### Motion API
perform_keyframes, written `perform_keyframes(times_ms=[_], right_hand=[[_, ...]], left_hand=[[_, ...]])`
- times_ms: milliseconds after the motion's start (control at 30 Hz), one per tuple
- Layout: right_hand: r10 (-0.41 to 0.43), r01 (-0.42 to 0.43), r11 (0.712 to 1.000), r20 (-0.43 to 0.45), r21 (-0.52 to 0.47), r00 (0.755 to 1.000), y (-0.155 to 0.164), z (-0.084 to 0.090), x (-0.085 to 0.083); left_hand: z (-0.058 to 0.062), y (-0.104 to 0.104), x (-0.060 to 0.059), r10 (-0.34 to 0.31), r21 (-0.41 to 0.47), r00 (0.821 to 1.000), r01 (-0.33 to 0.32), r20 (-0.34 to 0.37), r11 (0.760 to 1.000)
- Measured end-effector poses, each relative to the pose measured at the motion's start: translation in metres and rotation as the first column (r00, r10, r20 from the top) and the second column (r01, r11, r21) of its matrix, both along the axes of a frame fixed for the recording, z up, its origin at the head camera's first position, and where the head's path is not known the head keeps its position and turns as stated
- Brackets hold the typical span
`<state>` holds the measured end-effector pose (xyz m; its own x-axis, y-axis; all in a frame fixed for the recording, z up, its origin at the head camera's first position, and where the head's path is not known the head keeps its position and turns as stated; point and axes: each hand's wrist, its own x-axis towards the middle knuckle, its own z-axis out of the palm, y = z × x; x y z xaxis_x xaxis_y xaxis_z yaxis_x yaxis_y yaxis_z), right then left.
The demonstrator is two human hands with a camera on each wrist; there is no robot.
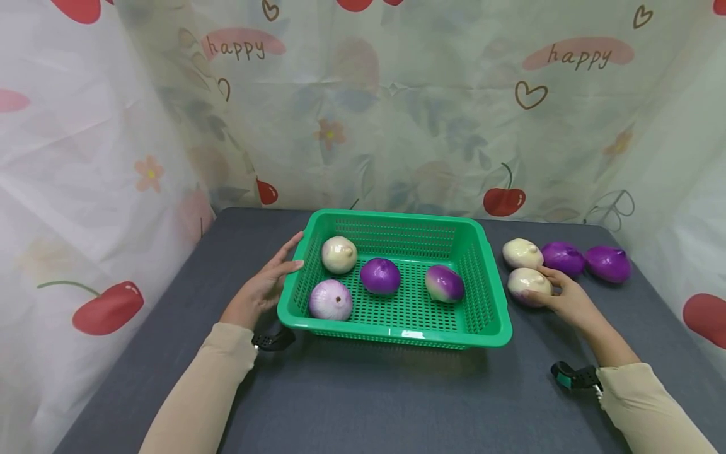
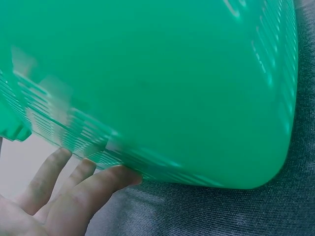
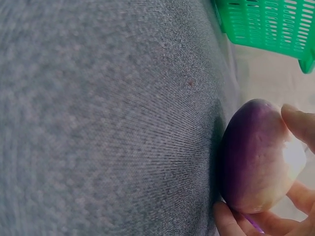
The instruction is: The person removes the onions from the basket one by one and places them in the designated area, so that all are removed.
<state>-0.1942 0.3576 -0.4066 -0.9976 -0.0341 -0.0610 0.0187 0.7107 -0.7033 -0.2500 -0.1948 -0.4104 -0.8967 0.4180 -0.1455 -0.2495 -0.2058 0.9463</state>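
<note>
My left hand (image 1: pixel 262 287) rests against the left side of a green plastic basket (image 1: pixel 391 337), its fingertips on the wall in the left wrist view. Inside the basket lie a white onion (image 1: pixel 339 255), a pale purple onion (image 1: pixel 330 300), a deep purple onion (image 1: pixel 380 276) and a purple-and-white onion (image 1: pixel 445 284). Right of the basket, my right hand (image 1: pixel 564 299) holds a white-and-purple onion (image 1: pixel 527 285) between thumb and fingers, low at the table. In the right wrist view this onion (image 3: pixel 261 157) shows a purple underside.
Beyond my right hand sit another white onion (image 1: pixel 522 253) and two purple onions, one (image 1: pixel 561 257) beside the other (image 1: pixel 608 263). The dark grey table (image 1: pixel 397 403) is surrounded by a printed curtain (image 1: pixel 397 145) at the back and sides.
</note>
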Motion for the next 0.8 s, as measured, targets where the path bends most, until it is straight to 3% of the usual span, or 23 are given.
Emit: perform_keyframes(times_ms=[433, 667, 800], right_hand=[[-0.038, 0.038, 0.999, 0.025, -0.011, 0.999, 0.012, 0.013, 0.002], [-0.045, 0.044, 0.997, -0.012, -0.056, 0.999, 0.008, 0.036, 0.006], [-0.031, 0.025, 0.997, -0.090, -0.073, 0.995, -0.004, 0.055, 0.009]], left_hand=[[-0.001, 0.000, 0.000, -0.008, 0.010, 1.000, 0.008, -0.007, 1.000], [-0.001, 0.000, -0.001, -0.007, 0.012, 1.000, 0.007, -0.005, 1.000], [-0.001, 0.000, -0.001, -0.007, 0.001, 1.000, 0.007, -0.011, 1.000]])
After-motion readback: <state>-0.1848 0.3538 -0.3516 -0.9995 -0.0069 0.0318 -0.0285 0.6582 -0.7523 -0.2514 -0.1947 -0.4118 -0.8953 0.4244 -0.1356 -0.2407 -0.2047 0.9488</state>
